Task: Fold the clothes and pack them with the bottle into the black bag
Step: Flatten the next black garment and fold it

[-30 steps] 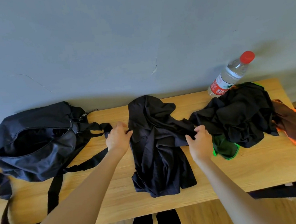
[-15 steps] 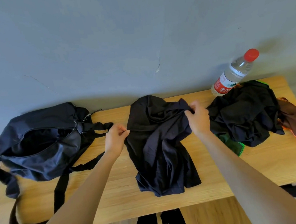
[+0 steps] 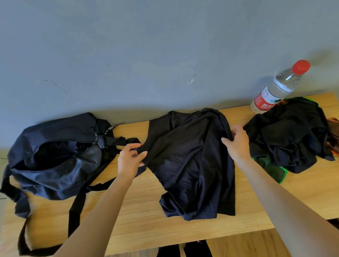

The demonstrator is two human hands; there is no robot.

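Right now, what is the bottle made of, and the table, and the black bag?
The bottle looks like clear, glossy plastic: you see through it, and it has a red cap and a printed label. The table looks like light wood with a matte finish, showing grain lines; it could be veneer. The black bag seems to be soft woven fabric, probably nylon, since it sags and creases.

We stretch both bare arms forward. Our left hand [image 3: 130, 161] pinches cloth between thumb and curled fingers. Our right hand [image 3: 237, 145] grips cloth too, the fingers bent over its edge.
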